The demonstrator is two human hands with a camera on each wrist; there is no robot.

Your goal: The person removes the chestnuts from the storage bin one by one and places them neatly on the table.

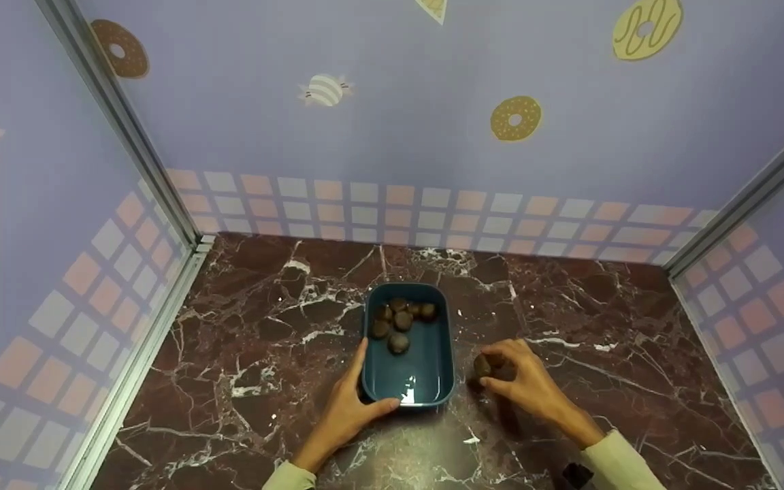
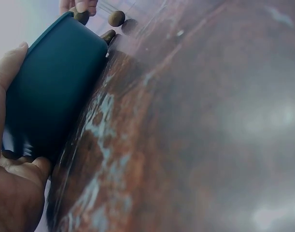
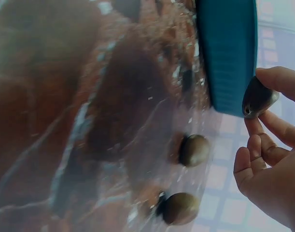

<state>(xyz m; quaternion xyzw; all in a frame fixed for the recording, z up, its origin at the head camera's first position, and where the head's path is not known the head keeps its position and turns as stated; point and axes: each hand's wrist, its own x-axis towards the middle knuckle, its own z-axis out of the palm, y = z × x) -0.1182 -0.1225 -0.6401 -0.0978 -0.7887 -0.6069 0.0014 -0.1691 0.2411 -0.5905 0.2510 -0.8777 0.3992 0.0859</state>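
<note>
A teal rectangular tray (image 1: 409,381) with rounded corners stands on the marbled table. Inside, toward its far end, lie several brown rounded chestnut-like things (image 1: 399,342). My left hand (image 1: 348,412) holds the tray's near left corner, thumb at the near rim and fingers along the left side; the left wrist view shows this grip (image 2: 21,188) from low down. To the right of the tray, my right hand (image 1: 525,381) pinches another brown chestnut-like thing (image 3: 258,98) between thumb and fingertips. Two more brown chestnut-like things (image 3: 194,151) on the table show in the right wrist view.
A dark red marble-patterned tabletop (image 1: 283,395) with white veins spreads around the tray. Purple walls (image 1: 419,129) with printed sweets and checks close in the back, left and right. Metal rails (image 1: 140,146) run along the corners.
</note>
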